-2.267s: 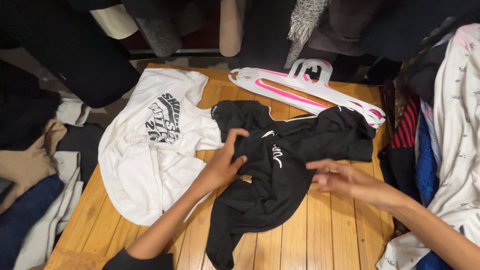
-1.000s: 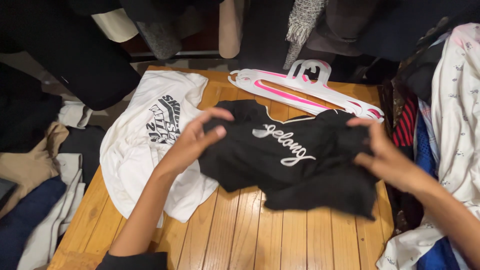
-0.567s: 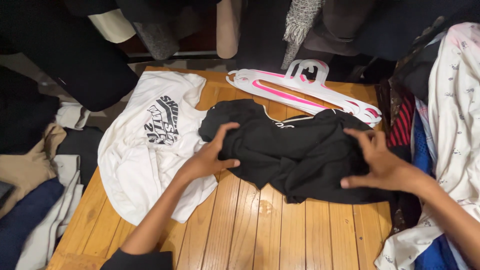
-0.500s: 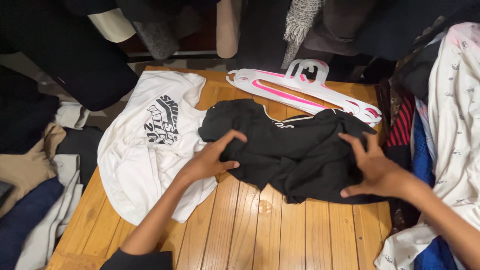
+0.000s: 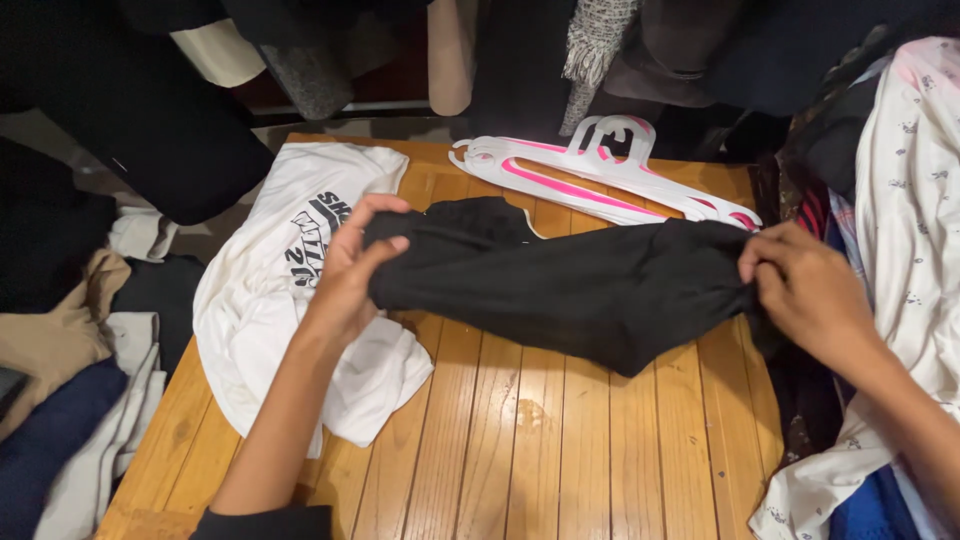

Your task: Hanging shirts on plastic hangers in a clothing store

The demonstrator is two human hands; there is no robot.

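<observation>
Over wooden tabletop (image 5: pixel 520 440): black garment (image 5: pixel 560 285) stretched crosswise, middle sagging onto slats. Left hand (image 5: pixel 352 270) clenched on its left end, above white printed shirt (image 5: pixel 285 300). Right hand (image 5: pixel 805 290) closed around its right end, near right table edge. White-and-pink hangers (image 5: pixel 600 175) at far side. Clothing piles both sides.
</observation>
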